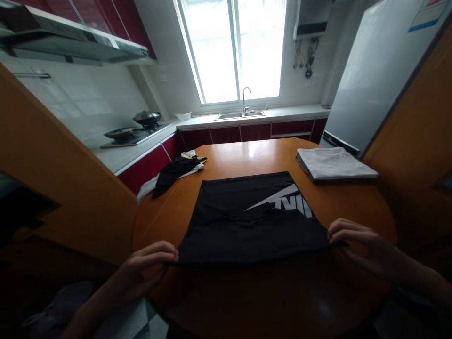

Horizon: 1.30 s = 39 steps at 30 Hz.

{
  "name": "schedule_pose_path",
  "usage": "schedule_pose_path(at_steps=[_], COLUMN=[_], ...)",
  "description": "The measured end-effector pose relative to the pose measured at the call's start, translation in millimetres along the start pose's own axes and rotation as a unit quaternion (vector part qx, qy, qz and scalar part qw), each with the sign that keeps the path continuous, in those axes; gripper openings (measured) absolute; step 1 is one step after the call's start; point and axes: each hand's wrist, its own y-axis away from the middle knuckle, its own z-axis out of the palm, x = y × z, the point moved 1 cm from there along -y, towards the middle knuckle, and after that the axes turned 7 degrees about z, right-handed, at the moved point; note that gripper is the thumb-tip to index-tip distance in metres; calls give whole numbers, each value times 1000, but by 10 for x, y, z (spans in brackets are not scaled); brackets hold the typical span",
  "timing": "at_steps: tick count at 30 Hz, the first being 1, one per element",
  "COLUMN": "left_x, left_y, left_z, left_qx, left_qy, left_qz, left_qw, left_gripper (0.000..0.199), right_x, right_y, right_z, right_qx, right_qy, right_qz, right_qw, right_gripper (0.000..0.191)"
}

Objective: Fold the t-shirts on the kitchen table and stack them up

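Note:
A black garment [229, 226] with a light grey printed logo at its upper right lies spread on the orange-brown wooden table [247, 155]. Its near edge is stretched between both hands. My left hand [151, 263] pinches the near left corner between thumb and fingers. At the near right corner, my right hand [356, 240] is closed on the cloth, with a small tip of it showing past the fingers. A fold or crease crosses the middle of the garment.
Folded light grey and dark cloths [335, 163] are stacked at the table's right. A loose pile of black, white and yellow clothing [176, 172] lies at the far left edge. Beyond are a counter with a sink [240, 115], a stove with pans [146, 117] and a fridge [374, 75].

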Motion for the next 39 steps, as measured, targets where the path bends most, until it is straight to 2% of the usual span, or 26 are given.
schedule_pose_path(at_steps=[5,9,13,15,21,26,31,33,35,39], left_x=[238,234,13,-140,-587,-1049,-1546,-1648,-1684,-1692], left_y=[-10,-45,-150,-248,-639,-1061,-1473,-1550,-1565,-1496], left_z=[-171,-237,-285,-308,-335,-288,-102,-9,67,143], left_qx=[3,54,137,162,196,158,17,-4,1,19], left_qy=[35,54,52,41,15,37,106,112,110,102], left_qz=[-22,-36,-92,-129,-199,-223,-259,-278,-283,-260], left_qw=[999,996,985,977,960,961,960,954,953,960], left_gripper=[30,26,17,23,39,45,44,44,45,50], right_x=[-159,-205,-164,-126,62,431,937,1098,1205,1260], right_y=[70,12,-214,-384,-963,-1498,-1921,-1982,-1986,-1948], right_z=[-171,-251,-333,-377,-424,-289,20,140,222,250], right_qx=[-21,34,120,151,180,157,89,71,59,63], right_qy=[-59,-105,-113,-106,-100,-119,-78,-64,-57,-47], right_qz=[33,45,100,119,143,181,220,231,233,216], right_qw=[998,993,981,976,968,964,968,968,969,973], right_gripper=[14,12,18,25,29,31,27,26,26,27])
